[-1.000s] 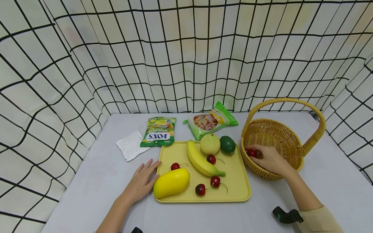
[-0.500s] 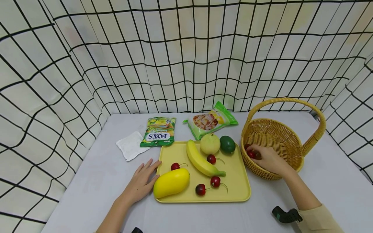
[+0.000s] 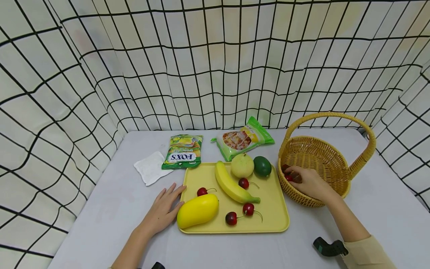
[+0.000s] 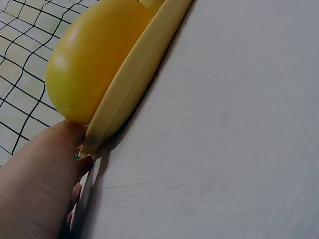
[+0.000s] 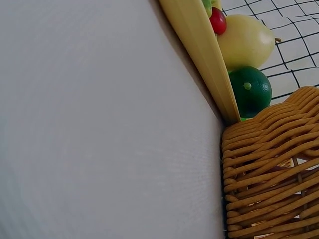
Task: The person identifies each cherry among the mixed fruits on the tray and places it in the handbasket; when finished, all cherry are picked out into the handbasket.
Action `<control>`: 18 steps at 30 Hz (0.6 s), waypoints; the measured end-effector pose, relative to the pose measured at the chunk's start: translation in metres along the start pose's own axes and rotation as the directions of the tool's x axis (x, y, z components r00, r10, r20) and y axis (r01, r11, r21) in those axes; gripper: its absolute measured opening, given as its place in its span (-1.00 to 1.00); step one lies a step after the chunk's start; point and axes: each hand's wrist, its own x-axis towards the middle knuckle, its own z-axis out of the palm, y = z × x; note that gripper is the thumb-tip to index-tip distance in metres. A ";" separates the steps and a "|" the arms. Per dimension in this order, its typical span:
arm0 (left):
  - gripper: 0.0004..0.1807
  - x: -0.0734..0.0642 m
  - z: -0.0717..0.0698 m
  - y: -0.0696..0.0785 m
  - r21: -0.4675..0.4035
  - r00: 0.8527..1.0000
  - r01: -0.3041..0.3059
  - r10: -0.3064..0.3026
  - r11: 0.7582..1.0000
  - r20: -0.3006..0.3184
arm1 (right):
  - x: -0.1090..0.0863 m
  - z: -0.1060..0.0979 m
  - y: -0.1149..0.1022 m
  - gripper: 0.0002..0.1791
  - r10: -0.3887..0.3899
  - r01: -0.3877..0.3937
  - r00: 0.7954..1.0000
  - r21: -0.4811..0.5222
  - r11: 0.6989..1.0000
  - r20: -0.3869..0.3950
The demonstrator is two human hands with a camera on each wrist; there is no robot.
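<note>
My left hand (image 3: 163, 209) rests at the left rim of the yellow tray (image 3: 272, 220), fingers spread and thumb beside the yellow mango (image 3: 198, 212). In the left wrist view, the thumb touches the tray's rim near the mango (image 4: 99, 59). Inside the wicker basket (image 3: 332, 164), my right hand (image 3: 310, 183) reaches down by the near left wall. Its thumb and fingers stand apart over red cherries (image 3: 288, 178), partly hidden by the hand. The right wrist view shows the basket's outside (image 5: 274, 184), with that hand out of sight.
On the tray are a banana (image 3: 231, 185), several cherries (image 3: 248, 209), a pale round fruit (image 3: 242, 166) and a dark green fruit (image 3: 262, 167). Behind lie a green candy bag (image 3: 184, 152), another snack bag (image 3: 242, 140) and a white tissue (image 3: 151, 168). The basket handle (image 3: 330, 115) arches up.
The cherries at my right hand sit lower and show less, and its fingers have spread from them inside the basket. My left hand and the tray have not moved.
</note>
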 end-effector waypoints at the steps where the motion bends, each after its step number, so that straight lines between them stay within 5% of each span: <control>1: -0.47 0.000 0.000 0.000 0.001 1.000 0.000 0.000 1.000 0.000 | 0.000 0.000 0.000 -0.68 0.000 0.000 1.000 -0.004 1.000 -0.005; 18: -0.46 0.001 0.000 0.000 0.006 1.000 0.010 -0.010 1.000 0.008 | -0.002 -0.002 -0.003 -0.76 -0.032 0.030 0.992 -0.017 0.999 -0.122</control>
